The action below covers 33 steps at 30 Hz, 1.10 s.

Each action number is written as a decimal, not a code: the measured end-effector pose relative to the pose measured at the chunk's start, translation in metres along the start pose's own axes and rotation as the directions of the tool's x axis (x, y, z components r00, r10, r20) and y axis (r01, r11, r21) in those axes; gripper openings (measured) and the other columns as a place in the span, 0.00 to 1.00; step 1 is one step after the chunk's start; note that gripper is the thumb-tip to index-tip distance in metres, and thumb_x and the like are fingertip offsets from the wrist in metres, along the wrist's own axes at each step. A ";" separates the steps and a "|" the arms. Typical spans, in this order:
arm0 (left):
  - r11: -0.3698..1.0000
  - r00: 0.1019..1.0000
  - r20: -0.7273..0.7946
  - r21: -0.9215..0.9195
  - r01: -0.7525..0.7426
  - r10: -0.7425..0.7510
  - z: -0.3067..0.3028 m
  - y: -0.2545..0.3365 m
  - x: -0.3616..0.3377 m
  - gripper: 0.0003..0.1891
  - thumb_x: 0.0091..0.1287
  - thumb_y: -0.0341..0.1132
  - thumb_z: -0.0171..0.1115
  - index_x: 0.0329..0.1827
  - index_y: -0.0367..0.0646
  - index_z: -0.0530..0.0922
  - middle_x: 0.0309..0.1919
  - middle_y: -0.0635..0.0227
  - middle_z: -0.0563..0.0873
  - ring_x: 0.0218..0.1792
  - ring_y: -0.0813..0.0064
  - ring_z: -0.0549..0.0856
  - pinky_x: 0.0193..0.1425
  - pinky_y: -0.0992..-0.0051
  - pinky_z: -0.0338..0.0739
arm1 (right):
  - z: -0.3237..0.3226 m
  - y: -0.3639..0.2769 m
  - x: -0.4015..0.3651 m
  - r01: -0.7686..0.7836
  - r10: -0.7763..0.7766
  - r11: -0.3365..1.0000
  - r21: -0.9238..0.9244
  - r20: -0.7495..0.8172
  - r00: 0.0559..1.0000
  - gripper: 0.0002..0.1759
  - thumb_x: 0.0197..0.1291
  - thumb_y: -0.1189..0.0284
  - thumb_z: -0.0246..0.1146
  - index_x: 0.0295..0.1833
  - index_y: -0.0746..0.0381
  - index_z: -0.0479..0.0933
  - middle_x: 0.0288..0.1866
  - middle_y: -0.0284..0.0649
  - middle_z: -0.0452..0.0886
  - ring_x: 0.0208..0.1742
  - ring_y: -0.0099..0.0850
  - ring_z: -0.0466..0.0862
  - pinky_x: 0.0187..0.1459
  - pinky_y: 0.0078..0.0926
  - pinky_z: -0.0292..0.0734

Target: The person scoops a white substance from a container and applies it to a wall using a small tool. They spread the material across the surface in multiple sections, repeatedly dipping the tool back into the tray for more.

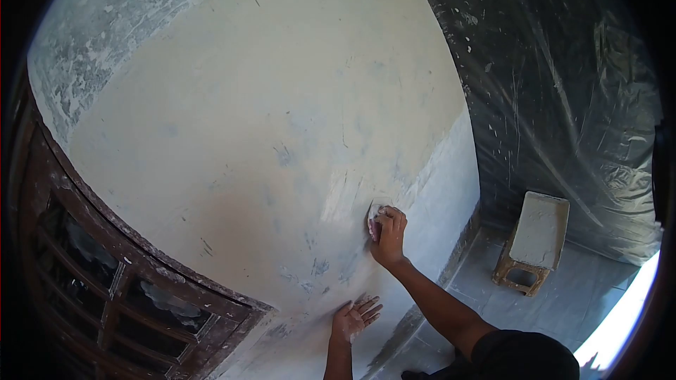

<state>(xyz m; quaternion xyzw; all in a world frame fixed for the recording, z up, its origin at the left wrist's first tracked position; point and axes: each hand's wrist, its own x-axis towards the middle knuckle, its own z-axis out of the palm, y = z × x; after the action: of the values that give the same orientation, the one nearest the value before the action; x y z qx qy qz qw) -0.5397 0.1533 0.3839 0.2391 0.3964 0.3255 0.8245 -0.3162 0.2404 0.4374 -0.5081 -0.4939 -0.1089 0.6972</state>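
My right hand (390,239) is closed on a small scraper (374,221), whose pale blade lies against the wall (246,112). Fresh whitish streaks of filler show on the wall just left of the blade. Lower down, my left hand (357,319) has its fingers spread and holds nothing; it is close to the wall, and whether it touches I cannot tell. Cream filler covers much of the wall, with grey patches showing through.
A tray (540,231) of pale filler rests on a small stool (522,279) at the right. Dark plastic sheeting (556,91) hangs behind it. Brown wooden window frames (116,292) with panes stand at the lower left. Grey tiles (486,274) cover the floor.
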 end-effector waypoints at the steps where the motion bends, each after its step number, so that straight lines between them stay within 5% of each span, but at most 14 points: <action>1: 1.000 1.000 0.021 -0.015 0.002 -0.002 -0.006 -0.002 0.001 0.29 0.73 0.46 0.41 0.69 0.33 0.64 0.71 0.41 0.66 0.72 0.38 0.64 0.74 0.49 0.58 | 0.005 -0.001 -0.019 0.035 -0.034 0.999 -0.034 0.020 0.999 0.27 0.40 0.85 0.63 0.50 0.62 0.68 0.56 0.53 0.68 0.58 0.56 0.68 0.58 0.53 0.62; 4: 1.000 0.999 0.042 -0.007 -0.011 0.012 -0.009 0.000 -0.002 0.29 0.73 0.47 0.42 0.70 0.36 0.64 0.71 0.42 0.66 0.71 0.38 0.64 0.74 0.50 0.60 | -0.005 0.000 -0.081 0.043 -0.042 0.999 -0.001 0.163 0.986 0.22 0.50 0.79 0.67 0.51 0.60 0.69 0.57 0.51 0.69 0.59 0.55 0.69 0.58 0.53 0.63; 8: 1.000 1.000 -0.004 -0.004 -0.001 0.001 -0.012 -0.004 -0.002 0.28 0.73 0.47 0.42 0.70 0.37 0.65 0.72 0.43 0.65 0.72 0.39 0.63 0.74 0.50 0.59 | -0.032 -0.003 -0.102 0.010 -0.036 0.994 0.110 0.240 0.970 0.22 0.48 0.82 0.68 0.50 0.59 0.69 0.55 0.48 0.71 0.58 0.53 0.71 0.58 0.51 0.65; 12: 1.000 0.999 -0.037 0.010 0.016 -0.016 -0.003 -0.002 -0.004 0.28 0.74 0.47 0.41 0.71 0.38 0.65 0.72 0.44 0.65 0.73 0.40 0.62 0.75 0.50 0.58 | -0.035 0.004 -0.012 0.128 -0.125 0.984 0.127 -0.030 0.992 0.24 0.45 0.86 0.66 0.48 0.60 0.68 0.54 0.48 0.71 0.57 0.53 0.71 0.56 0.51 0.66; 15: 0.999 0.999 -0.040 0.028 0.032 -0.031 -0.008 0.004 -0.002 0.29 0.74 0.47 0.41 0.71 0.36 0.63 0.72 0.44 0.64 0.73 0.41 0.62 0.75 0.50 0.57 | -0.018 0.021 0.018 0.161 -0.156 0.983 0.084 -0.057 0.986 0.21 0.47 0.83 0.68 0.46 0.61 0.71 0.54 0.47 0.71 0.58 0.52 0.71 0.57 0.50 0.68; 21: 0.995 0.996 0.010 -0.032 0.091 -0.090 -0.010 0.005 0.001 0.31 0.72 0.45 0.43 0.71 0.31 0.62 0.73 0.43 0.63 0.74 0.40 0.61 0.76 0.51 0.56 | -0.041 0.049 -0.083 0.346 -0.357 0.933 0.101 0.383 0.852 0.14 0.52 0.70 0.71 0.43 0.56 0.77 0.56 0.43 0.73 0.60 0.48 0.74 0.59 0.49 0.71; 24: 0.995 0.995 -0.014 -0.021 0.098 -0.099 -0.004 0.009 0.000 0.31 0.72 0.45 0.44 0.71 0.29 0.61 0.73 0.42 0.63 0.74 0.41 0.60 0.76 0.51 0.56 | -0.054 0.044 -0.079 0.304 -0.341 0.940 0.155 0.382 0.859 0.15 0.51 0.71 0.72 0.43 0.57 0.76 0.55 0.43 0.73 0.59 0.48 0.74 0.59 0.50 0.70; 29: 0.993 0.993 -0.041 -0.044 0.105 -0.107 0.004 0.010 -0.001 0.31 0.71 0.43 0.45 0.70 0.26 0.60 0.73 0.40 0.62 0.74 0.40 0.60 0.75 0.51 0.57 | -0.037 0.029 0.035 0.391 -0.394 0.919 0.058 0.064 0.917 0.16 0.48 0.75 0.72 0.42 0.59 0.74 0.56 0.44 0.72 0.58 0.49 0.74 0.56 0.50 0.71; 33: 0.992 0.994 -0.012 -0.071 0.105 -0.106 0.006 0.008 0.006 0.31 0.71 0.42 0.45 0.70 0.25 0.59 0.73 0.39 0.62 0.74 0.40 0.60 0.75 0.50 0.57 | -0.023 0.044 -0.006 0.401 -0.401 0.914 0.063 0.282 0.872 0.18 0.46 0.74 0.70 0.44 0.55 0.76 0.58 0.44 0.72 0.61 0.48 0.72 0.59 0.51 0.69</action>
<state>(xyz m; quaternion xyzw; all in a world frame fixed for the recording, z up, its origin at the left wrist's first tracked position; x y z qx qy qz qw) -0.5349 0.1619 0.3899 0.1862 0.4033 0.2971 0.8452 -0.2772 0.2391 0.4062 -0.4042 -0.6849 -0.1751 0.5805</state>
